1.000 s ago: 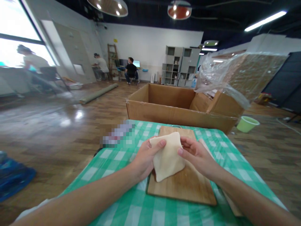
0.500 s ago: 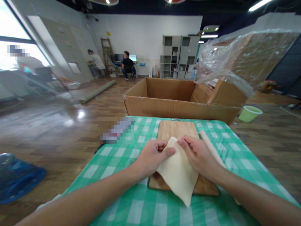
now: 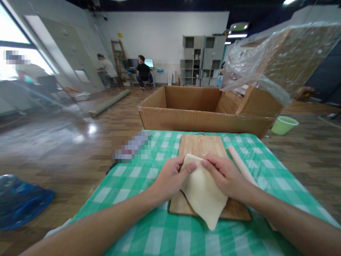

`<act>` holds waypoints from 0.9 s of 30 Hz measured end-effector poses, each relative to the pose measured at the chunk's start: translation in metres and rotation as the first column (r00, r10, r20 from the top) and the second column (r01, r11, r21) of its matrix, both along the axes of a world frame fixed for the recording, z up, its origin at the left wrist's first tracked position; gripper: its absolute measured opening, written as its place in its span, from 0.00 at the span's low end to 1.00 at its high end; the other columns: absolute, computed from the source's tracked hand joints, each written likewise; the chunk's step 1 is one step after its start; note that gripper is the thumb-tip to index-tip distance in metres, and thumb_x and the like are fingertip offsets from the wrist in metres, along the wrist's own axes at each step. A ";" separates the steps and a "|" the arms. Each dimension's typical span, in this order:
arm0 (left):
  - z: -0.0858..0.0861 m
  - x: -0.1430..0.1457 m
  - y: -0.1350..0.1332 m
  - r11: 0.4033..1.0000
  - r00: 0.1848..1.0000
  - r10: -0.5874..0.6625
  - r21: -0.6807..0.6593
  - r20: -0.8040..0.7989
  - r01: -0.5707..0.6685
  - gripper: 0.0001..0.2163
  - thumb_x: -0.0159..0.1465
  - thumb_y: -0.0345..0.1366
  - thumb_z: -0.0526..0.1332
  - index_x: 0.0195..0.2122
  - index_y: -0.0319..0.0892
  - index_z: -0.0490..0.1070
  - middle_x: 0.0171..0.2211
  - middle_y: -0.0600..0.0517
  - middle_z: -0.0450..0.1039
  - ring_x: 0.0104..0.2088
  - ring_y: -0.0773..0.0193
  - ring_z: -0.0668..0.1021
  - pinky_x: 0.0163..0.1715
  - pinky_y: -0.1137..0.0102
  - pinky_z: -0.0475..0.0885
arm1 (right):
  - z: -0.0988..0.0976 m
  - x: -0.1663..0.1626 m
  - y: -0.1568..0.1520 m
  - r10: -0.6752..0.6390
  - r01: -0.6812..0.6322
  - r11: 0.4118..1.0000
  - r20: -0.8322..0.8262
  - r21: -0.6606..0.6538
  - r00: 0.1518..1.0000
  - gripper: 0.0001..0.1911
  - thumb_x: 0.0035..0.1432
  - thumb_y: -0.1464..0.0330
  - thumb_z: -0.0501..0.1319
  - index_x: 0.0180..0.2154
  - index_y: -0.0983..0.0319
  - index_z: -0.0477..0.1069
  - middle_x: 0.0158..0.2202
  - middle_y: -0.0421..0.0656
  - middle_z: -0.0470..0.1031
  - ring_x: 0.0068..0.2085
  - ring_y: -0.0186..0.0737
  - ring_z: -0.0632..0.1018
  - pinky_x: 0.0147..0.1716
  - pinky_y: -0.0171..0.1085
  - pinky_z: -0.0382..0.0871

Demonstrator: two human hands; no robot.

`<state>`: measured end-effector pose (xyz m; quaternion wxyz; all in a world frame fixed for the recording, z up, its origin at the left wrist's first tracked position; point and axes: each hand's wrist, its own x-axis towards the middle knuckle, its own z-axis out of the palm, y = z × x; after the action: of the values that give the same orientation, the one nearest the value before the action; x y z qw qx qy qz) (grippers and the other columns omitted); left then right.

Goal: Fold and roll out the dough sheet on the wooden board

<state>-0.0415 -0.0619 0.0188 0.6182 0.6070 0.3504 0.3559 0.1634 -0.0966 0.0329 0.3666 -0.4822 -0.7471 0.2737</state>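
Observation:
A thin, pale sheet of dough point(image 3: 205, 193) hangs from both hands above the wooden cutting board point(image 3: 202, 144). My left hand point(image 3: 173, 177) pinches its upper left part, thumb on the near face. At the upper right, my right hand point(image 3: 226, 174) grips the edge with thumb and fingers. The fingers behind the sheet are partly hidden. Its lower end tapers to a point that reaches past the board's near edge. Just right of the board lies a light wooden rolling pin point(image 3: 243, 167), partly covered by my right forearm.
A green checked cloth point(image 3: 138, 199) covers the table. Beyond it stands a large open cardboard box point(image 3: 186, 119), with a plastic-wrapped carton point(image 3: 295, 60) behind on the right. A green bucket point(image 3: 284, 125) and a blue plastic bottle point(image 3: 23, 202) are on the floor. Several people sit farther back.
The dough's top edge has shifted slightly left and the sheet is spread a little wider. Its lower tip has risen slightly. Both hands keep their hold.

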 end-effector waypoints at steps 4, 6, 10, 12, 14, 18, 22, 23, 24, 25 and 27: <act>-0.001 0.000 0.000 0.999 1.000 0.001 -0.035 0.012 0.000 0.18 0.61 0.52 0.71 0.41 0.40 0.80 0.34 0.49 0.81 0.31 0.61 0.77 0.29 0.72 0.68 | -0.001 0.001 0.001 -0.076 0.069 0.994 -0.078 -0.087 0.994 0.21 0.75 0.56 0.52 0.31 0.59 0.69 0.28 0.40 0.73 0.31 0.38 0.72 0.29 0.38 0.60; -0.002 0.001 -0.001 1.000 1.000 -0.010 -0.023 0.014 0.010 0.19 0.62 0.54 0.69 0.39 0.40 0.80 0.34 0.49 0.80 0.32 0.60 0.77 0.30 0.71 0.68 | 0.000 0.003 0.002 -0.042 0.031 0.992 -0.089 -0.124 0.995 0.22 0.75 0.55 0.51 0.31 0.59 0.68 0.29 0.40 0.73 0.31 0.38 0.72 0.29 0.38 0.61; -0.005 0.002 -0.004 0.990 0.996 0.040 0.139 -0.081 -0.029 0.22 0.70 0.55 0.60 0.35 0.40 0.78 0.32 0.50 0.78 0.33 0.61 0.75 0.32 0.72 0.67 | -0.002 0.002 0.002 0.067 -0.066 0.997 0.010 -0.038 0.998 0.21 0.76 0.55 0.51 0.32 0.59 0.67 0.30 0.40 0.73 0.32 0.38 0.72 0.32 0.38 0.61; -0.007 0.001 -0.005 0.974 0.988 0.075 0.221 -0.135 -0.043 0.22 0.71 0.54 0.58 0.34 0.40 0.77 0.31 0.52 0.76 0.32 0.63 0.73 0.32 0.72 0.65 | -0.004 0.001 0.001 0.053 -0.055 0.998 0.055 0.032 0.997 0.21 0.76 0.57 0.51 0.30 0.59 0.65 0.28 0.39 0.71 0.30 0.37 0.71 0.30 0.38 0.58; -0.008 0.001 -0.005 0.965 0.983 0.086 0.258 -0.161 -0.043 0.21 0.72 0.53 0.57 0.34 0.40 0.76 0.31 0.52 0.75 0.32 0.63 0.72 0.32 0.72 0.64 | -0.005 -0.001 0.001 -0.004 0.000 0.998 0.060 0.068 0.998 0.21 0.76 0.58 0.50 0.29 0.59 0.64 0.26 0.39 0.70 0.29 0.37 0.70 0.30 0.39 0.57; -0.006 0.002 -0.006 0.969 0.980 0.074 0.247 -0.185 -0.027 0.22 0.72 0.54 0.56 0.34 0.40 0.75 0.31 0.51 0.75 0.33 0.61 0.73 0.33 0.71 0.64 | -0.001 -0.001 0.001 -0.018 0.017 0.999 0.039 0.036 0.999 0.22 0.76 0.57 0.49 0.29 0.59 0.64 0.27 0.39 0.71 0.29 0.37 0.71 0.30 0.38 0.58; -0.002 0.003 -0.011 0.977 0.986 -0.019 0.205 -0.166 0.054 0.22 0.73 0.54 0.54 0.39 0.41 0.78 0.37 0.49 0.79 0.40 0.56 0.77 0.39 0.68 0.68 | 0.002 -0.003 0.000 0.102 -0.108 0.993 0.113 0.047 0.988 0.20 0.76 0.56 0.51 0.33 0.59 0.67 0.30 0.39 0.73 0.31 0.37 0.71 0.31 0.38 0.57; -0.001 0.003 -0.012 0.976 0.986 -0.039 0.206 -0.160 0.072 0.22 0.73 0.53 0.54 0.40 0.41 0.78 0.39 0.49 0.80 0.42 0.55 0.77 0.42 0.68 0.69 | 0.002 -0.003 0.000 0.112 -0.121 0.990 0.126 0.069 0.986 0.19 0.76 0.57 0.51 0.33 0.59 0.67 0.30 0.39 0.73 0.31 0.37 0.71 0.31 0.38 0.57; -0.001 0.003 -0.013 0.973 0.985 -0.053 0.212 -0.162 0.087 0.21 0.74 0.53 0.54 0.42 0.42 0.79 0.40 0.49 0.80 0.43 0.54 0.77 0.44 0.67 0.69 | 0.001 -0.004 0.000 0.106 -0.118 0.989 0.124 0.088 0.987 0.19 0.76 0.57 0.51 0.32 0.59 0.66 0.29 0.39 0.72 0.30 0.36 0.70 0.31 0.38 0.56; -0.001 0.003 -0.013 0.970 0.984 -0.058 0.222 -0.171 0.096 0.21 0.74 0.52 0.53 0.43 0.42 0.79 0.41 0.49 0.80 0.44 0.54 0.78 0.45 0.67 0.69 | 0.000 -0.004 -0.001 0.088 -0.099 0.990 0.109 0.101 0.990 0.20 0.76 0.58 0.51 0.31 0.59 0.65 0.27 0.38 0.71 0.29 0.36 0.69 0.30 0.39 0.56; -0.002 0.002 -0.012 0.967 0.981 -0.042 0.239 -0.190 0.088 0.21 0.73 0.53 0.54 0.42 0.43 0.80 0.41 0.48 0.81 0.43 0.54 0.78 0.44 0.67 0.69 | -0.002 -0.005 -0.001 0.033 -0.038 0.994 0.057 0.099 0.998 0.21 0.76 0.58 0.51 0.29 0.58 0.62 0.25 0.37 0.68 0.28 0.36 0.68 0.30 0.39 0.55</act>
<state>-0.0391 -0.0741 0.0164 0.5145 0.7205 0.3388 0.3184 0.1586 -0.0973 0.0313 0.3647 -0.4571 -0.7782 0.2289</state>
